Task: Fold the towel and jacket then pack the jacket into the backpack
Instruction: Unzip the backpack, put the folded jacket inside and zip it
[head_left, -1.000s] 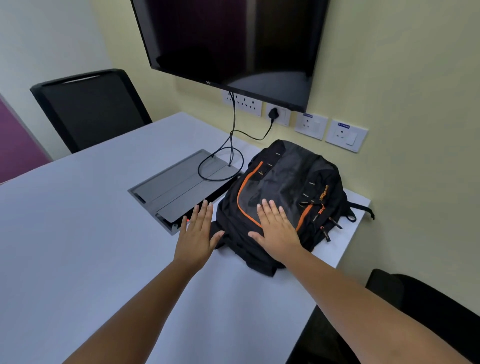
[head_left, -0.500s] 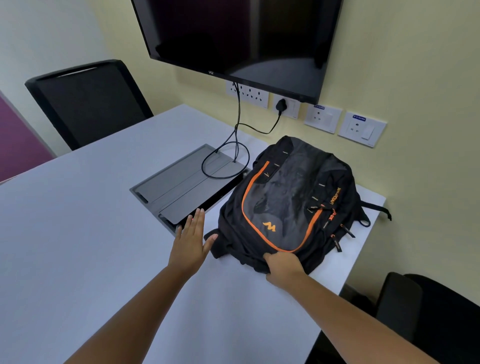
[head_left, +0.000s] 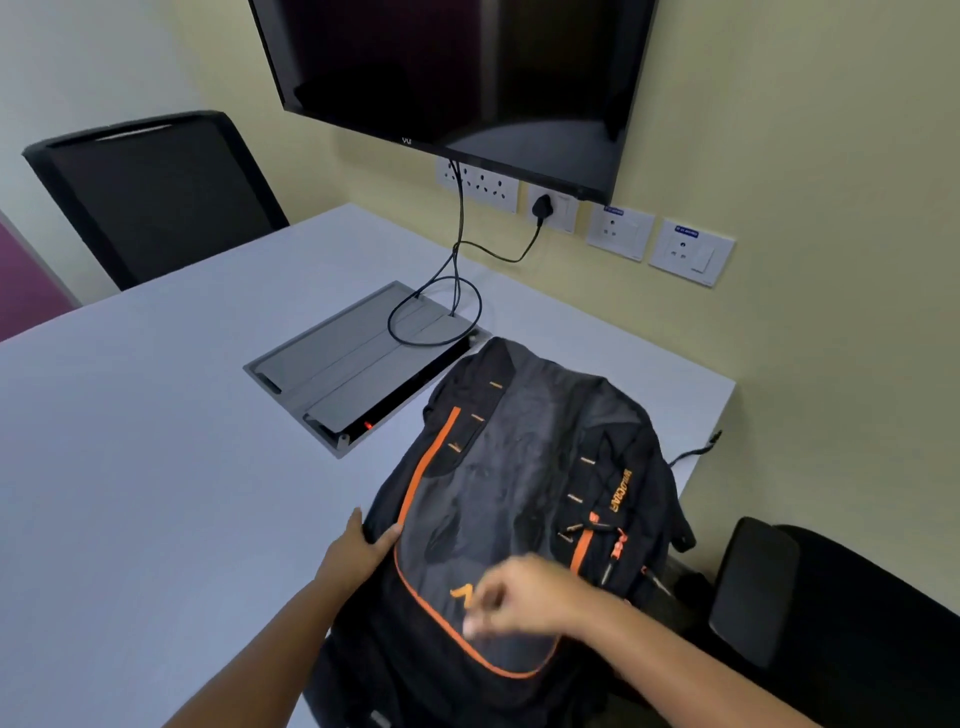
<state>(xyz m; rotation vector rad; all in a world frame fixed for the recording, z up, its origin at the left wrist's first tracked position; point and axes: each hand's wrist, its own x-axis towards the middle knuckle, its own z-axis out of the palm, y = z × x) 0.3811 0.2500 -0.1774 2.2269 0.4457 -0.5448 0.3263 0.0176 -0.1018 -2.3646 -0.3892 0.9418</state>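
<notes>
Backpack (head_left: 519, 493), black and grey with orange trim, laid on table (head_left: 156, 467) at near right edge; "WILDCRAFT" read on side panel. Left edge gripped by left hand (head_left: 358, 551). Right hand (head_left: 524, 597) blurred above front pocket, fingers curled; grip cannot be told. Two chairs, one wall screen (head_left: 467, 67) seen.

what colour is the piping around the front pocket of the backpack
Orange, edging the grey front panel of the black backpack; it shows clearly in the head view.

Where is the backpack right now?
In the head view, the backpack lies front-up at the table's near right corner, beside the grey cable hatch, left hand gripping its left edge.
</notes>
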